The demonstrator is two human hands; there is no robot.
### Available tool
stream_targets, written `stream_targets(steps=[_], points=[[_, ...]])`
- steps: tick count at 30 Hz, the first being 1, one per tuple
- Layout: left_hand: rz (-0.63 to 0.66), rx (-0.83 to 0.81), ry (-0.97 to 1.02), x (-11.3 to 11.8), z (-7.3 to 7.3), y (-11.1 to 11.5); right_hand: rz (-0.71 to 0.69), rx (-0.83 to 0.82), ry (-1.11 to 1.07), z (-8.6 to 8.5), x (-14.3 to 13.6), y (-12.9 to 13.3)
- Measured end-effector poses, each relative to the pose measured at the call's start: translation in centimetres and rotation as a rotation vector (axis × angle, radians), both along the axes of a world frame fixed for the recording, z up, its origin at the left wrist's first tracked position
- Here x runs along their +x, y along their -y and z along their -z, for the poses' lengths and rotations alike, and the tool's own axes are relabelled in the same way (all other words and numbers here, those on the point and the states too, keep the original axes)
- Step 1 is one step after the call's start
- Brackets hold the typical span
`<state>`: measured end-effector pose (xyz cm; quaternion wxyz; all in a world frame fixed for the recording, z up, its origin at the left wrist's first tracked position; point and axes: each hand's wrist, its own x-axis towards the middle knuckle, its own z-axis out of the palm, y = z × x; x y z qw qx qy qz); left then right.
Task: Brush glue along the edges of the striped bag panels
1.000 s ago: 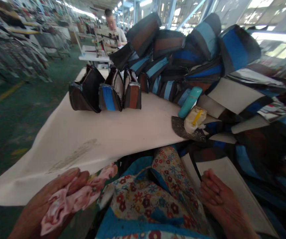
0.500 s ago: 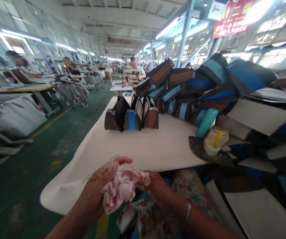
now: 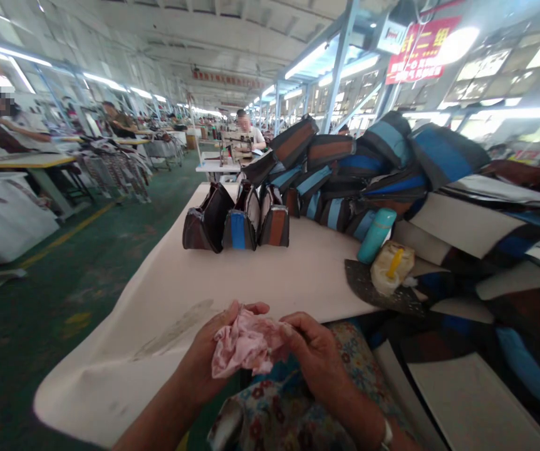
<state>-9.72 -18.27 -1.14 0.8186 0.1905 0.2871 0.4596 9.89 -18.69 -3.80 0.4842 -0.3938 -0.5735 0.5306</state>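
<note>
A crumpled pink cloth (image 3: pixel 246 343) is held between both hands above my lap, at the near edge of the pale table (image 3: pixel 298 275). My left hand (image 3: pixel 207 351) is wrapped round its left side, thumb and fingers showing past the top. On the right side, my right hand (image 3: pixel 314 351) pinches the cloth between thumb and fingers. Farther back on the table stand three dark bag-like pieces side by side: one plain brown piece (image 3: pixel 203 228), one with a blue stripe (image 3: pixel 238 230) and one with a rust-brown stripe (image 3: pixel 277 227).
A pile of striped dark pieces (image 3: pixel 359 156) fills the right back. In front of it are a teal bottle (image 3: pixel 377 235) and a cloudy plastic container (image 3: pixel 385 275) with a yellow handle-like part. A co-worker (image 3: pixel 249 133) sits at a sewing machine ahead.
My right hand has shifted its grip on the cloth, its fingers now bent over the right end. Both hands sit slightly farther right in view, and the camera has turned a little.
</note>
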Motion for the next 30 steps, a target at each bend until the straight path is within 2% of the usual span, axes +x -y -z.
stream_targets(steps=[2,5,8,13,17,19,21,25,27,30], points=[[0.047,0.023,0.009,0.8,0.3,-0.6,0.132,-0.001,0.009,0.3,0.7,-0.1],[0.114,0.129,-0.003,2.0,0.5,-1.3,0.255,0.047,0.08,0.3,2.3,-0.6],[0.13,0.261,-0.183,3.6,0.6,-1.8,0.329,0.104,0.179,-0.6,4.0,-1.1],[-0.07,0.286,-0.48,6.2,1.3,-3.6,0.359,0.11,0.288,-1.9,7.1,-2.1],[-0.2,0.463,-0.898,7.7,1.3,-5.9,0.368,0.112,0.376,-1.5,9.9,-3.1],[-0.23,0.516,-1.021,8.5,1.4,-6.9,0.354,0.095,0.389,-1.3,11.3,-3.6],[-0.188,0.521,-1.034,9.4,1.6,-7.9,0.317,0.046,0.366,-1.1,12.7,-3.9],[-0.011,0.522,-0.936,11.8,2.8,-9.5,0.242,-0.017,0.405,-0.4,16.4,-4.3],[0.061,0.566,-0.916,13.4,3.7,-10.5,0.267,-0.025,0.483,0.2,18.6,-4.7],[0.139,0.642,-0.904,16.8,5.2,-12.7,0.387,-0.033,0.572,1.2,22.5,-5.9]])
